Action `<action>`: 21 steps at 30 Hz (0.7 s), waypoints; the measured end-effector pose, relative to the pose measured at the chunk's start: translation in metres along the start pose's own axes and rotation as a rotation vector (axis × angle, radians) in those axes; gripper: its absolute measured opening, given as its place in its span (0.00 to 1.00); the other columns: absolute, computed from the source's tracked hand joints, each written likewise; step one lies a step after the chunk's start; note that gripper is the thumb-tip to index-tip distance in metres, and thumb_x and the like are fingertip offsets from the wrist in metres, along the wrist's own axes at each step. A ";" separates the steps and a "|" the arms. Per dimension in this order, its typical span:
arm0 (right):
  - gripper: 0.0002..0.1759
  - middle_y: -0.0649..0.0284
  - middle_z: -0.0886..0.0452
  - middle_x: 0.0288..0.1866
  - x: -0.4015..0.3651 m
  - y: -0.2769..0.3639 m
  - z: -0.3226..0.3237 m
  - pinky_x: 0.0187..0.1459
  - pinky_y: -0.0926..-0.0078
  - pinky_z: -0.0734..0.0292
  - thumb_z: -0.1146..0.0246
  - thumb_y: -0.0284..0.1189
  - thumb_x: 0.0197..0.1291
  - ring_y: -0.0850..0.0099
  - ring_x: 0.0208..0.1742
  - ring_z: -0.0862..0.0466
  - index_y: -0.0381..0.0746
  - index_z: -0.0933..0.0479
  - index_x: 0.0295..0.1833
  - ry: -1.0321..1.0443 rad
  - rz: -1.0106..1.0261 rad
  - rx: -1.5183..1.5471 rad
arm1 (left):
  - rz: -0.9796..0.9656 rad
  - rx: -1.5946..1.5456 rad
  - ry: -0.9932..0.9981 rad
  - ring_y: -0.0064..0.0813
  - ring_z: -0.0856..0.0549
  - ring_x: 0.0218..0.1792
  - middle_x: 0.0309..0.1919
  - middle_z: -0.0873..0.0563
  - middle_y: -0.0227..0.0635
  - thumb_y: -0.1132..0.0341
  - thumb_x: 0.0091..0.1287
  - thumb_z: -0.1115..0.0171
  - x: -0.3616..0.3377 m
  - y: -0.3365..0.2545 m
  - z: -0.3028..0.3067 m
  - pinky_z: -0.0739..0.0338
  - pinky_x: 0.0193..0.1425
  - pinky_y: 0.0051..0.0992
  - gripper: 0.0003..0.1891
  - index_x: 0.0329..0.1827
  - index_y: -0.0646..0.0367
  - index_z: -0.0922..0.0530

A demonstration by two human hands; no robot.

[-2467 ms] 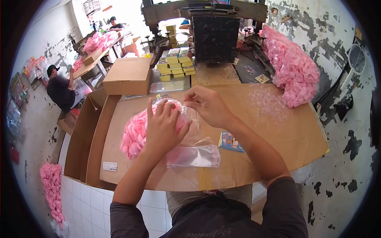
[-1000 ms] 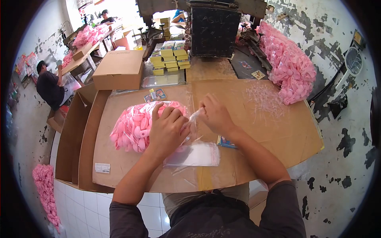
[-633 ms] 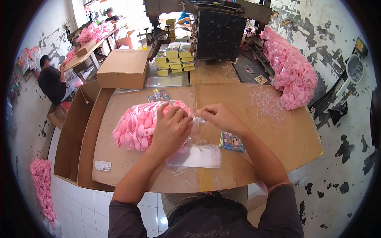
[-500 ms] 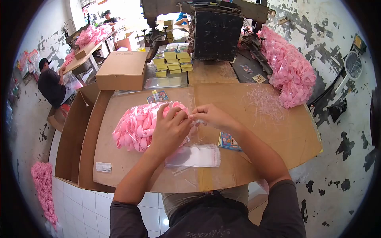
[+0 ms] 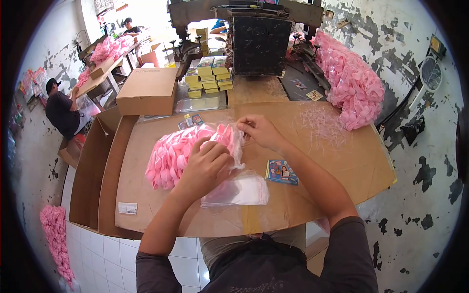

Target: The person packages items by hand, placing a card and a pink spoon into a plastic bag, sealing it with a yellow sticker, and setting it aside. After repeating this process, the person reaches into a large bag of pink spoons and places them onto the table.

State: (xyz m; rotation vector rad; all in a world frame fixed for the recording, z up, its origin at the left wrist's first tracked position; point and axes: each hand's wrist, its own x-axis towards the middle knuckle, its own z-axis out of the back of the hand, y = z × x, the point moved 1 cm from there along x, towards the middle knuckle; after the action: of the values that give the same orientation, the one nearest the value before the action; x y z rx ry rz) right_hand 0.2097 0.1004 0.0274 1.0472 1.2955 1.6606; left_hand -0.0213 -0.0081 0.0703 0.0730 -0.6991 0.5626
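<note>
A clear plastic bag (image 5: 168, 158) full of pink, spoon-like plastic pieces lies on the cardboard-covered table. My left hand (image 5: 207, 163) is curled over its right end, fingers bent against the plastic; the thumb is largely hidden. At the bag's mouth, my right hand (image 5: 259, 131) pinches the loose plastic edge between thumb and fingers. Crumpled film hangs below that pinch. Just under my left hand is a stack of flat clear sleeves (image 5: 237, 190). Blue printed cards (image 5: 282, 172) lie to their right, near my right forearm.
An open carton (image 5: 90, 171) borders the table's left side, with a closed cardboard box (image 5: 147, 91) behind it. Stacked yellow-edged cards (image 5: 207, 75) stand near a black machine (image 5: 260, 46). Plastic shreds (image 5: 325, 124) and bagged pink pieces (image 5: 354, 93) lie right. A person (image 5: 61, 110) works at left.
My hands have moved apart from the bag's gathered neck. The plastic at its mouth now spreads looser, my right hand higher and my left slightly lower. The blue cards show more fully.
</note>
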 end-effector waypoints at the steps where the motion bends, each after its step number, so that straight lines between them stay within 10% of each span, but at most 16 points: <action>1: 0.15 0.68 0.14 0.39 -0.005 0.004 -0.004 0.37 0.78 0.19 0.32 0.33 0.74 0.81 0.36 0.17 0.34 0.18 0.57 -0.035 -0.044 0.158 | 0.044 0.019 0.007 0.36 0.17 0.54 0.43 0.17 0.30 0.75 0.51 0.28 -0.002 0.003 -0.005 0.30 0.73 0.46 0.12 0.37 0.55 0.19; 8: 0.18 0.66 0.12 0.43 -0.024 -0.010 0.001 0.42 0.79 0.19 0.31 0.26 0.71 0.79 0.39 0.14 0.35 0.20 0.63 0.163 0.006 0.118 | -0.074 0.109 -0.051 0.35 0.17 0.52 0.44 0.16 0.33 0.72 0.57 0.29 0.002 0.004 -0.008 0.29 0.70 0.45 0.08 0.37 0.57 0.20; 14: 0.13 0.68 0.12 0.47 -0.019 -0.008 0.027 0.44 0.79 0.21 0.31 0.27 0.72 0.81 0.43 0.15 0.35 0.17 0.58 -0.133 0.017 -0.152 | 0.003 -0.023 0.069 0.33 0.15 0.51 0.44 0.14 0.32 0.68 0.59 0.24 -0.004 0.008 -0.011 0.28 0.70 0.44 0.12 0.41 0.55 0.20; 21: 0.14 0.57 0.14 0.55 -0.058 0.031 -0.010 0.56 0.63 0.20 0.31 0.24 0.67 0.64 0.55 0.15 0.34 0.19 0.57 -0.184 0.683 -0.603 | -0.026 0.067 -0.004 0.41 0.20 0.51 0.43 0.22 0.38 0.63 0.58 0.23 0.020 -0.006 0.011 0.27 0.64 0.44 0.21 0.53 0.57 0.19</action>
State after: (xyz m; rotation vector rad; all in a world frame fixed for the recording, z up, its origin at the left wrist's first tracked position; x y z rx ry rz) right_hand 0.2186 0.0376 0.0483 1.2804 0.2551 2.1854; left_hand -0.0122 -0.0070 0.0925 0.1453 -0.6819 0.5609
